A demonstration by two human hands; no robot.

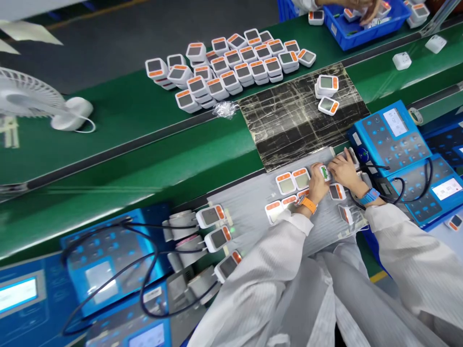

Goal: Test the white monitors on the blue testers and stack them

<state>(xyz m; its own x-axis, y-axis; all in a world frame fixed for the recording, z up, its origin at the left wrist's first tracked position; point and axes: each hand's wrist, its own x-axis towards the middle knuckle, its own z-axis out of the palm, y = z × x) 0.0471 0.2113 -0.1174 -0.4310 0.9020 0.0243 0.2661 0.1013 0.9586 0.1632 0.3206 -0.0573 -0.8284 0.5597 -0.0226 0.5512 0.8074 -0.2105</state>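
My left hand, with an orange watch band, is closed around a small white blood pressure monitor. Its back faces up and something green shows in it, probably the battery compartment. My right hand, wearing a blue band, has its fingers curled against the monitor's right side; the fingertips are partly hidden. Just left of my hands lie several monitors with orange buttons, screens up. Below my right hand is another monitor, and a tilted one lies nearer my lap. All rest on a grey mat.
Blue testers with black hoses stand right; more testers and wrapped cylinders with monitors stand left. Monitors are stacked beyond the green belt. A black taped board bears a few. Another person's hands work in a blue bin.
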